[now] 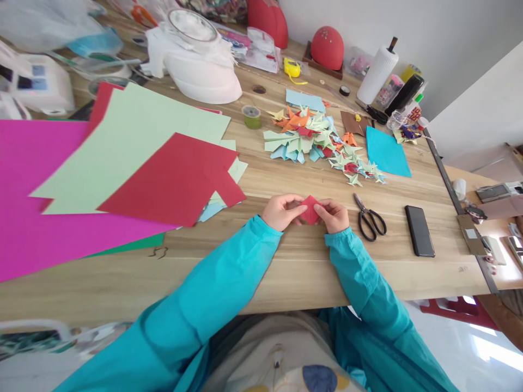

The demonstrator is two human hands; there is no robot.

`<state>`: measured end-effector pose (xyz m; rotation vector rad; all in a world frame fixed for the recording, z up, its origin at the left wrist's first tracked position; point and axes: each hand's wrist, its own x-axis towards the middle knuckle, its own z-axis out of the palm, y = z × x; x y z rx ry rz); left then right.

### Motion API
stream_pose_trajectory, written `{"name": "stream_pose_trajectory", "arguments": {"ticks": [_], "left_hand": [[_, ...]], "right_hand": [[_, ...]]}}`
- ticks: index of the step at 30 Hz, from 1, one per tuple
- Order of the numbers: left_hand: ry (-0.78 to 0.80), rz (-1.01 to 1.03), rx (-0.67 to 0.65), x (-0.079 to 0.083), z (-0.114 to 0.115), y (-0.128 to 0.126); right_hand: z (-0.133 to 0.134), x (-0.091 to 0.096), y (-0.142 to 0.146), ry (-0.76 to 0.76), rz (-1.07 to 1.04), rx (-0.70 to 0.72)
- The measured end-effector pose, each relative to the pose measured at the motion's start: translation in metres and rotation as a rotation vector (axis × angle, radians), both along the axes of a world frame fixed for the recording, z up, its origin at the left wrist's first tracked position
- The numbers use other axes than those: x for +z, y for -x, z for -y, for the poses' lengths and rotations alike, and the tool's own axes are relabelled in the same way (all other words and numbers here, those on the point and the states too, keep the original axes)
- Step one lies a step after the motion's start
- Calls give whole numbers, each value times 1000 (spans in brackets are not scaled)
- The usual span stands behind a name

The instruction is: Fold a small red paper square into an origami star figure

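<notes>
A small red folded paper (310, 211), diamond-shaped with a crease down its middle, is held just over the wooden table. My left hand (281, 212) pinches its left corner between thumb and fingers. On the opposite corner, my right hand (335, 215) grips it the same way, thumb on top. Black-handled scissors (368, 216) lie to the right of my right hand. Beyond my hands, a pile of folded paper pieces (300, 140) in pale green, blue, orange and red spreads over the table.
Large red card (175, 179) and pale green sheets (139, 130) lie stacked at left over magenta paper (49, 218). A black phone (420, 231) rests at right. Blue paper (387, 151), a yellow tape measure (291, 67) and a spool (251, 117) are farther back.
</notes>
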<state>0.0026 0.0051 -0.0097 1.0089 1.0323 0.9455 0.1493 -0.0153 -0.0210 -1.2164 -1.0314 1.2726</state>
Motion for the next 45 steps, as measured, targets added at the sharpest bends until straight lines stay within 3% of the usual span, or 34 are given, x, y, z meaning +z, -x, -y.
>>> {"name": "stream_pose_trajectory", "arguments": {"ticks": [8,19,23,29,45], "left_hand": [[25,38,58,-3,2,-1],[240,245,113,1,-1,1],[237,233,134,2,0,0],[214,223,145,3,1,-1],[201,301,67,1,0,1]], "right_hand": [[3,-1,3,5,-25,29],[3,3,1,26,-120,70],[3,3,0,69,-169,89],[2,4,2,68,-142,-2],[3,8,2,68,-117,-60]]}}
